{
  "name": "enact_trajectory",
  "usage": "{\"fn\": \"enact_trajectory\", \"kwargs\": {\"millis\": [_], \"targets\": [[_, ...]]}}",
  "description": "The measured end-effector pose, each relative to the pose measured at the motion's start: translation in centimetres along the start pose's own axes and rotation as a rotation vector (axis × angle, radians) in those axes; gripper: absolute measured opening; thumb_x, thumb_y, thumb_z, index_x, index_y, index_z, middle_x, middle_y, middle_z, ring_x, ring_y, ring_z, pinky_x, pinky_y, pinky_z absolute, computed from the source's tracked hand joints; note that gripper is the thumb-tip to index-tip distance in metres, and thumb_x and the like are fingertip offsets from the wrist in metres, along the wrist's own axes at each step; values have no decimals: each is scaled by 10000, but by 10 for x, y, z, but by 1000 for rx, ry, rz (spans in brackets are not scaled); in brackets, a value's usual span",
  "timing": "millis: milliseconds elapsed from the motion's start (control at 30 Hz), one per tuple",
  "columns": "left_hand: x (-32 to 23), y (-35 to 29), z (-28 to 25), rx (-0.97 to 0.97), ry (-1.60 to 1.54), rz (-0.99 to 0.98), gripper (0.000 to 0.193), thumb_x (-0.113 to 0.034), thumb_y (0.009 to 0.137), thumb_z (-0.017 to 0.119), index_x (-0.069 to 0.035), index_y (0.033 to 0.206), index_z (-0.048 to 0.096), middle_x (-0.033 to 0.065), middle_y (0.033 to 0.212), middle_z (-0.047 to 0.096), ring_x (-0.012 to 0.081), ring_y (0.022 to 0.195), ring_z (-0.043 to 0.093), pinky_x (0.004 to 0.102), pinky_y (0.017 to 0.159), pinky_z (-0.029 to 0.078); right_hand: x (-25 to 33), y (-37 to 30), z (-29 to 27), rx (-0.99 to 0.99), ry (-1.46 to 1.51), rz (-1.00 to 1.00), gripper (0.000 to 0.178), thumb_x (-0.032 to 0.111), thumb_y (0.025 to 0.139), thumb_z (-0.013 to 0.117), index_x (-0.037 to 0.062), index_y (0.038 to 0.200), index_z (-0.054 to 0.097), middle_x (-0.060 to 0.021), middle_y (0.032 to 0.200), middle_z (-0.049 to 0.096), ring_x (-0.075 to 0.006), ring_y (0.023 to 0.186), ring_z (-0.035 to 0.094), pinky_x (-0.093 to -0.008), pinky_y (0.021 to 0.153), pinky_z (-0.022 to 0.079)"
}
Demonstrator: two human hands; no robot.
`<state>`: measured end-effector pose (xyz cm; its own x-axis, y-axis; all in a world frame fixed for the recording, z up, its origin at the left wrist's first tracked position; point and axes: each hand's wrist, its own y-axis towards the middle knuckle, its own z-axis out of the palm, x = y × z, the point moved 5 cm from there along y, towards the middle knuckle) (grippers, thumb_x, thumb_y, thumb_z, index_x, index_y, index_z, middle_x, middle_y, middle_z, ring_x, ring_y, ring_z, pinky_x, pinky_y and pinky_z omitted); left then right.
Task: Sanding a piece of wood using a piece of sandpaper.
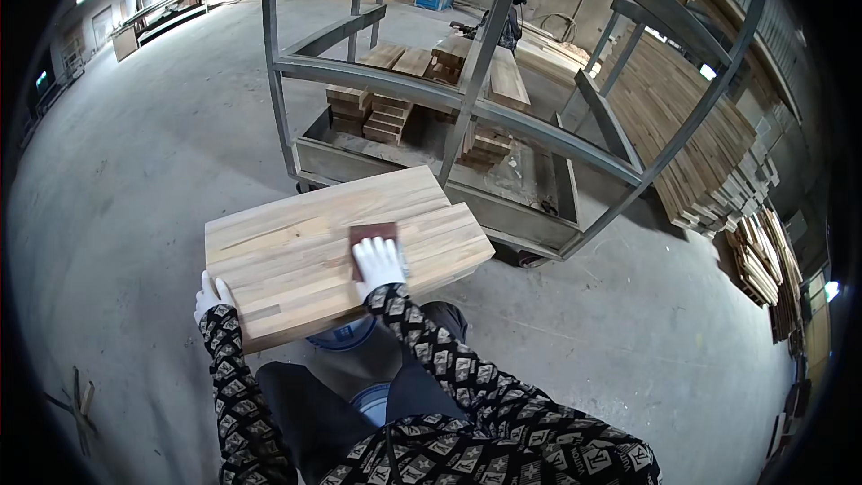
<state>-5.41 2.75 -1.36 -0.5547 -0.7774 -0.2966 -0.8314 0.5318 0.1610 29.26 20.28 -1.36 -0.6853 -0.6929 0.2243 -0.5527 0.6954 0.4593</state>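
In front of my knees lies a thick, pale laminated wood board (296,224), with at least one more board beneath it whose right end juts out. My right hand (379,260), in a white glove, presses a dark reddish-brown sanding pad (373,232) flat on the top face, right of the middle. The fingers lie over the pad, which looks like sandpaper. At the board's left end my left hand (213,295), also gloved in white, grips the near corner, its thumb side against the edge. A blue bucket (346,336) shows partly under the boards.
Just beyond the boards stands a grey metal frame cart (377,157) with stacked wood pieces (386,117) inside. A large stack of wood panels (687,139) fills the right side. Scrap sticks (83,404) lie on the floor at left. A person (507,22) is behind the cart.
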Motion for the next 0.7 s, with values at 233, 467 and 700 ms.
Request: {"fn": "enact_trajectory", "kwargs": {"millis": [233, 467, 700], "targets": [[-6, -12, -4, -25, -51, 36, 507, -454, 1043, 409, -203, 1481, 460, 220, 1138, 674, 413, 1039, 662, 526, 909, 518, 91, -14, 0, 86, 248, -358, 670, 183, 734, 720, 55, 1363, 525, -182, 1448, 480, -388, 1393, 389, -525, 1203, 253], [-6, -14, -13, -21, -44, 31, 513, -451, 1044, 407, -185, 1478, 468, 221, 1139, 673, 415, 1030, 665, 530, 909, 515, -79, -7, -41, 27, -30, -69, 612, 235, 788, 719, 43, 1342, 541, -195, 1399, 521, -415, 1330, 435, -568, 1165, 276], [-6, -11, -19, 1, -7, -2, 517, -460, 1045, 397, -191, 1480, 466, 224, 1131, 672, 415, 1021, 668, 532, 907, 513, -62, -7, -28, -131, -198, 76, 536, 273, 798, 708, 48, 1265, 573, -189, 1302, 555, -400, 1235, 478, -547, 1092, 340]]}}
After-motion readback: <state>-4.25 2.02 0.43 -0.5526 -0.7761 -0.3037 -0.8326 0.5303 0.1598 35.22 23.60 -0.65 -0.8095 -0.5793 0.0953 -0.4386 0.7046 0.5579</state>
